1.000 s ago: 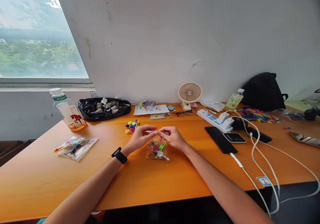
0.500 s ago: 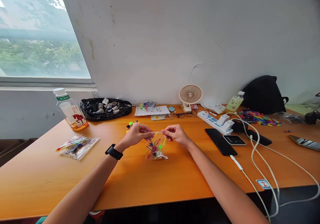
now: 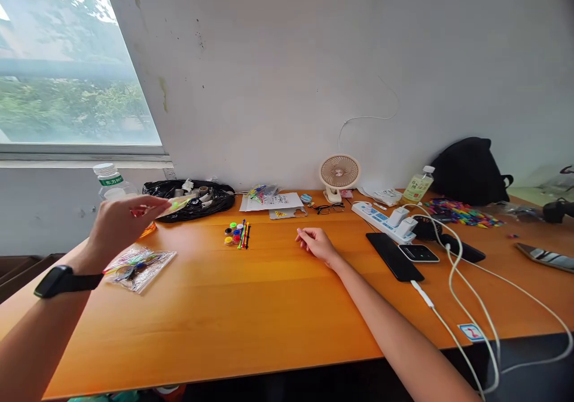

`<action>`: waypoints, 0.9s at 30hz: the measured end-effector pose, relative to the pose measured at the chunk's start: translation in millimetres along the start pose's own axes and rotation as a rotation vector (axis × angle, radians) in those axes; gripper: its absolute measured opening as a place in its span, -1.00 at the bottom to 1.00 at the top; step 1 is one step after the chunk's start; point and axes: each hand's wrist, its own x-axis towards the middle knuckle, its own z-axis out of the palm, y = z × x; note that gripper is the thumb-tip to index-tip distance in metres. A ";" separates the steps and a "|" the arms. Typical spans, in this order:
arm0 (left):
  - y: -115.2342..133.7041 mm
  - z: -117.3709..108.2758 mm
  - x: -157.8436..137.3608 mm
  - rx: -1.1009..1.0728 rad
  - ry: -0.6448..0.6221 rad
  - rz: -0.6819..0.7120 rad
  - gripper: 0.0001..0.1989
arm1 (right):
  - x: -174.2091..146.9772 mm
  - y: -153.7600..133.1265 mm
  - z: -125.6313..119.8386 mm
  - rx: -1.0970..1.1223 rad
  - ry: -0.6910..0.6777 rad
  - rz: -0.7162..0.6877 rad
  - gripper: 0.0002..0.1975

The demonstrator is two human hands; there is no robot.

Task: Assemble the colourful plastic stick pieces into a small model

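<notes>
The wooden table (image 3: 269, 312) runs across the whole front, with a black plastic bag (image 3: 223, 201) of rubbish toward its back left and a bottle (image 3: 110, 182) partly hidden behind the left hand (image 3: 117, 225). That hand is raised above the table's left side, thumb and fingers pinched together on the edge of a small packet (image 3: 179, 206), clear with yellow-green in it, which juts out in the air in front of the black plastic bag. The right hand (image 3: 317, 243) is near the middle, its fingers loosely curled and partly open, with nothing seen in it. Below the left hand lies a clear bag (image 3: 147, 267) of coloured pieces; a few sticks (image 3: 244, 234) and small pots (image 3: 233, 233) sit together farther back.

The step in hand looks like a one-handed transfer of the packet on the left side; setting it down would call for lowering the wrist, clear of the bottle, before loosening the pinch.
</notes>
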 end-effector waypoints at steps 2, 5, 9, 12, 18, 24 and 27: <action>-22.9 21.4 -31.0 0.040 -0.087 0.135 -0.66 | -1.2 -1.3 0.9 -0.064 -0.008 -0.036 -0.50; -40.0 47.8 -77.8 0.038 -0.317 0.292 -0.73 | -5.1 -3.9 5.2 -0.264 -0.011 -0.153 -0.56; -23.1 55.1 -103.6 -0.065 -0.127 0.239 -0.78 | -13.8 -8.9 16.5 -0.519 0.002 -0.269 -0.76; 5.5 57.5 -98.9 -0.151 -0.177 0.224 -0.75 | -19.0 -11.3 23.5 -0.579 0.000 -0.333 -0.90; 49.4 87.4 -80.7 -0.136 -0.376 0.282 -0.63 | -20.4 -10.3 23.4 -0.569 -0.061 -0.371 -0.87; 69.6 117.1 -63.1 -0.194 -0.492 0.273 -0.63 | -20.1 -12.5 18.7 -0.567 -0.102 -0.364 -0.85; 66.4 122.9 -64.4 -0.175 -0.519 0.238 -0.65 | -21.4 -16.1 17.5 -0.577 -0.122 -0.357 -0.83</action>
